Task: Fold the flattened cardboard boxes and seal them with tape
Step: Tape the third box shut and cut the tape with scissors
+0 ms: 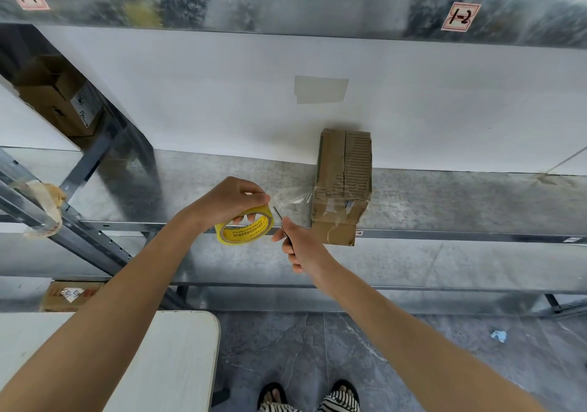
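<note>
The left hand [236, 197] held a yellow tape roll [244, 229] up in front of the metal shelf [222, 182]. Its fingers were curled through the core, with the thumb over the outer rim. A strip of clear tape [293, 200] ran from the roll rightward to the cardboard box [343, 186]. The box lay at the near edge of the shelf, right of both hands, its near end reaching over the front rail. Its upper face showed bare corrugated ribs, and glossy tape already crossed the near part.

The right hand [301, 246] was just right of the roll, fingers clamped round the dark handle of a small cutting tool. The thin metal blade [277, 213] pointed up and away towards the stretched strip, close beside the roll. Whether it touched the tape could not be told.

A pale table [171, 357] stood near left, below the left forearm, on a grey marbled floor [317, 348]. A blue scrap [498, 335] lay on the floor at the right. An open brown carton [60, 97] sat on shelving at far left. A pink label marked 1-2 [460, 17] was stuck to the upper beam.
</note>
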